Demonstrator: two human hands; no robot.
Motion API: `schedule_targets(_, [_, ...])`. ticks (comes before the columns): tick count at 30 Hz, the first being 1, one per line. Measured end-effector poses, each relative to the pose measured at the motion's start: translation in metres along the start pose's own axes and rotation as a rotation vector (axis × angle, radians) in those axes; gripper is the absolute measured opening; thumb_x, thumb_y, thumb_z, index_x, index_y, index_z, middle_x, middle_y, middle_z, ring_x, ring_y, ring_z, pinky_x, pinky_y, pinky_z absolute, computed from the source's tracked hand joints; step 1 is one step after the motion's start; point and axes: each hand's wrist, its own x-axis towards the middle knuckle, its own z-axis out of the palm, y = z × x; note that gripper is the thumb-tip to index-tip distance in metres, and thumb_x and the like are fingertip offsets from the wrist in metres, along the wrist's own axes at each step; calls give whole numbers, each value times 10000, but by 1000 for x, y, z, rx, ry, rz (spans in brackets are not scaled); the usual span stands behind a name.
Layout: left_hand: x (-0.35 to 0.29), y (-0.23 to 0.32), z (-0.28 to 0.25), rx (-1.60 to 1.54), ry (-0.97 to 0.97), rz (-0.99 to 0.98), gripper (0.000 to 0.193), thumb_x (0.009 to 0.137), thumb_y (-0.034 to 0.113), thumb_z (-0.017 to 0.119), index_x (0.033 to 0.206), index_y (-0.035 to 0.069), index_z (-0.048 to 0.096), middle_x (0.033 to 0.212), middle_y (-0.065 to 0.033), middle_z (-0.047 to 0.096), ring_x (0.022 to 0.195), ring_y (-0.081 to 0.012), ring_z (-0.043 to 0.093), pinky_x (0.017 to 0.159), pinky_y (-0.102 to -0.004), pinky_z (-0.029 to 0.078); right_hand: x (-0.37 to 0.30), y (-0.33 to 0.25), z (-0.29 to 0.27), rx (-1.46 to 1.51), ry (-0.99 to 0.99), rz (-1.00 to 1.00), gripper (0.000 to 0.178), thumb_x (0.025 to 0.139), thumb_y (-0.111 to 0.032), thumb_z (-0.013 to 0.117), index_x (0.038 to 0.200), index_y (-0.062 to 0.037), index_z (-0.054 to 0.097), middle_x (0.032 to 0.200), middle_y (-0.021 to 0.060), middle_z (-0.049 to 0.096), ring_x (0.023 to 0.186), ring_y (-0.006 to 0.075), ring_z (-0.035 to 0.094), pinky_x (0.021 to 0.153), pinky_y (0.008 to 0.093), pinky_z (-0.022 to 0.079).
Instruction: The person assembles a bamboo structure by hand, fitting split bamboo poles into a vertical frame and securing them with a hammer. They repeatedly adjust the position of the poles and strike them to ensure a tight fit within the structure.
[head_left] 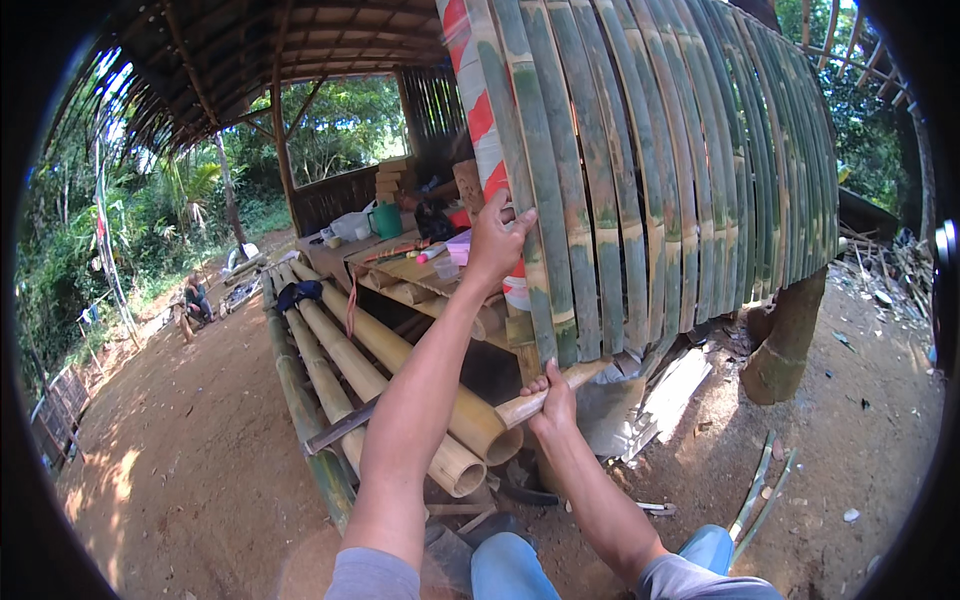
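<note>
A wall of upright green bamboo slats [650, 180] fills the upper right. My left hand [500, 240] is closed round the edge slat [541, 235] at its left end, beside a post wrapped in red and white [484, 120]. Lower down, my right hand [554, 405] grips a pale wooden stick [522, 408] just below the bottom ends of the slats. The stick slants up to the right, and its far end lies close under the slats.
Thick bamboo poles [440, 370] lie left of my hands, with a dark flat blade-like strip [342, 427] across them. Behind is a bamboo platform [405, 280] bearing a green pitcher [385, 220]. A stump-like post [785, 345] stands at right. Far left, a person [197, 298] sits.
</note>
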Motion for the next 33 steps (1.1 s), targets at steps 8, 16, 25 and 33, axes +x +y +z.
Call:
schedule_targets(8, [-4,7,3,-14,48,-2,335,929,99,637,1209,-43,520,1055,-158,696,956,-160,659,818,-294,505,-6,0,4,-31,31,-5,272,996,-294,586,834,-123,452,654,-15,369,576,134,392,566,312,423])
schedule_targets(16, [-1,7,0,91,121,-9,270,860,147,729,1050,-43,703,813,-59,715,672,-66,593,635,-258,488,-12,-4,7,-11,0,13,225,1001,-268,580,876,-137,445,644,-22,372,567,125,386,558,300,412])
schedule_targets(25, [2,1,-15,162,36,-67,225,919,174,695,1059,-1,675,913,-43,707,747,-104,666,624,-274,570,-7,2,2,15,-38,13,240,969,-250,639,975,-119,437,627,-15,395,545,133,432,526,312,432])
schedule_targets(33, [3,-3,-9,94,-52,2,265,959,217,642,1166,61,586,990,-43,696,765,-112,678,639,-278,581,-6,-4,0,-19,-22,22,247,958,-275,654,974,-113,468,627,-17,404,554,134,448,521,314,450])
